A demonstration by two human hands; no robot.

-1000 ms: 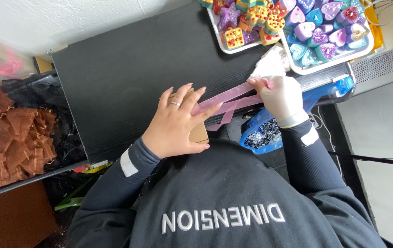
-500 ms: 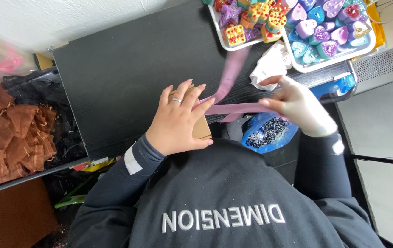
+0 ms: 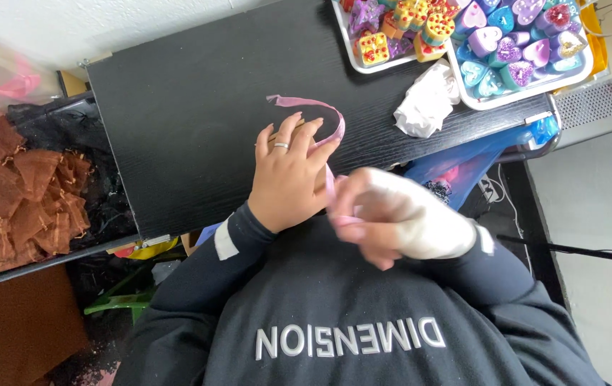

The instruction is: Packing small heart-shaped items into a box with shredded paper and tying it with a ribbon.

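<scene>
A black, wood-grained bench fills the middle of the view, set against a pale wall, with the person leaning over its near edge in a dark long-sleeved top. To the left of the bench lies a heap of rust-brown mesh pouches on dark material, and at the far right corner sit two white trays packed with small bright moulded pieces, hearts and stars among them, with a crumpled white cloth just in front of them and a blue plastic bag hanging off the bench edge below. At the near edge of the bench the left hand, bare and wearing a ring, lies flat with fingers spread, pressing down on a small tan box that is almost wholly hidden beneath it; only a sliver shows by the fingertips. A pink ribbon arcs up from under those fingers, curling leftward over the bench to a free end, while its other run drops along the thumb side of the left hand toward the person's chest. There the right hand, in a pale glove and blurred, is curled with its fingers pinched on the ribbon just beside the left wrist. So the ribbon's long axis runs from far to near across the box, the right hand is at its near end, and the left hand sits on top of box and ribbon together.
</scene>
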